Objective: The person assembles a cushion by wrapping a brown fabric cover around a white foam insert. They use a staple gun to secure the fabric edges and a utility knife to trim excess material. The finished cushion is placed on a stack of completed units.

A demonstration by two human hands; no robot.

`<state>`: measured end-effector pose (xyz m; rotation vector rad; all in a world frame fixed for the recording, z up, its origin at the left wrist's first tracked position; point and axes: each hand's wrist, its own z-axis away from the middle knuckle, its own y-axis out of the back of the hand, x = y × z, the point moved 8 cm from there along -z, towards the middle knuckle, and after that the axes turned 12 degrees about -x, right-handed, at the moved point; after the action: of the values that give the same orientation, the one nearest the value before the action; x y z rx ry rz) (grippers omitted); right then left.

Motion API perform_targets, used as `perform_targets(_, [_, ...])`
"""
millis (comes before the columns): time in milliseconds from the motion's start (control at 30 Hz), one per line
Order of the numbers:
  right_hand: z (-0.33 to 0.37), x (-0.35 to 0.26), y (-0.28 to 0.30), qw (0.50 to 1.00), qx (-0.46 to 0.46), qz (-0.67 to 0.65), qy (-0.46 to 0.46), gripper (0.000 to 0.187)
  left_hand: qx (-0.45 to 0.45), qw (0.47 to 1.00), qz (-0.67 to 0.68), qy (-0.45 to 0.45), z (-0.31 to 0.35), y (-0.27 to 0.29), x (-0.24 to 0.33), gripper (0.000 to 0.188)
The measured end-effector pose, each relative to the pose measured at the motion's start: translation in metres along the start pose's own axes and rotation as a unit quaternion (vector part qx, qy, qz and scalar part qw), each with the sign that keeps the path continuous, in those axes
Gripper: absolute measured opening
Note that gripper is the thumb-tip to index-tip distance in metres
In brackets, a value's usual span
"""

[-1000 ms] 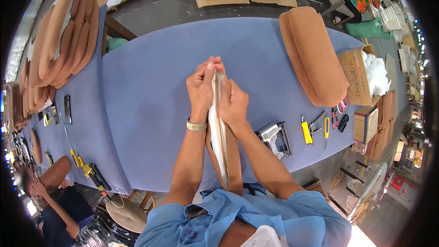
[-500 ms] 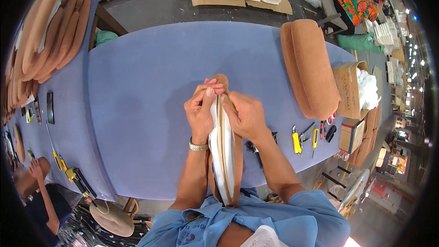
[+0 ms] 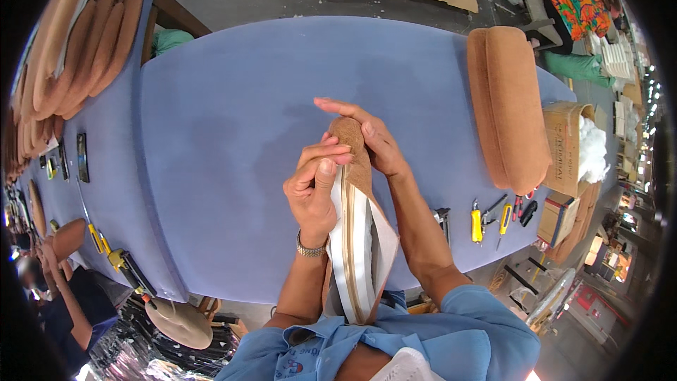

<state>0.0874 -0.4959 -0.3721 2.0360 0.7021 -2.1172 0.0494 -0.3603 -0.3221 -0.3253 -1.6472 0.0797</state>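
A narrow brown cushion (image 3: 348, 130) stands on edge in front of my body, with its rounded end pointing away from me. A tan zipper (image 3: 346, 215) on pale tape runs along it, and white lining or filling shows beside the gaping brown fabric. My left hand (image 3: 312, 194) pinches the cushion cover near the zipper's far end; a metal watch is on that wrist. On the other side, my right hand (image 3: 381, 142) is open, its fingers stretched out past the rounded end and its thumb resting against the fabric.
Blue cloth covers the table (image 3: 233, 169). A finished-looking brown cushion (image 3: 509, 109) lies at right, beside a cardboard box (image 3: 564, 148) of white stuffing. Yellow-handled tools (image 3: 477, 224) lie near the right edge. Brown cushions (image 3: 84, 49) are stacked at far left; another person works at lower left.
My right hand has released its pinch beside the zipper and moved to the rounded end, fingers extended. The cover's right side now gapes wider. My left hand keeps its pinch. The whole view has shifted.
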Motion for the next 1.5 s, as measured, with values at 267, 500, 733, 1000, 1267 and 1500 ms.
perform_targets(267, [-0.004, 0.005, -0.006, 0.999, 0.0, -0.01, -0.052, 0.05, 0.035, 0.999, -0.039, 0.015, -0.003, 0.008, 0.0, 0.035])
perform_targets(500, [-0.006, -0.007, -0.023, 0.991, 0.077, 0.013, -0.104, 0.022, 0.039, 0.999, -0.012, 0.011, 0.016, 0.018, -0.004, 0.035])
perform_targets(733, [-0.008, -0.015, -0.051, 0.982, 0.079, 0.12, -0.124, 0.024, 0.066, 0.997, -0.038, -0.009, 0.039, 0.041, 0.017, 0.022])
perform_targets(1000, [-0.005, 0.0, -0.053, 0.971, 0.087, 0.137, -0.176, 0.043, -0.05, 0.998, -0.023, 0.023, -0.027, 0.095, 0.02, 0.041])
perform_targets(1267, [-0.012, -0.025, -0.063, 0.984, 0.068, 0.038, -0.161, 0.065, -0.324, 0.946, 0.014, 0.005, -0.082, 0.014, -0.009, 0.051])
perform_targets(1500, [0.02, -0.016, -0.055, 0.976, 0.1, 0.033, -0.191, 0.085, -0.253, 0.966, 0.051, 0.017, -0.041, 0.012, -0.031, 0.041])
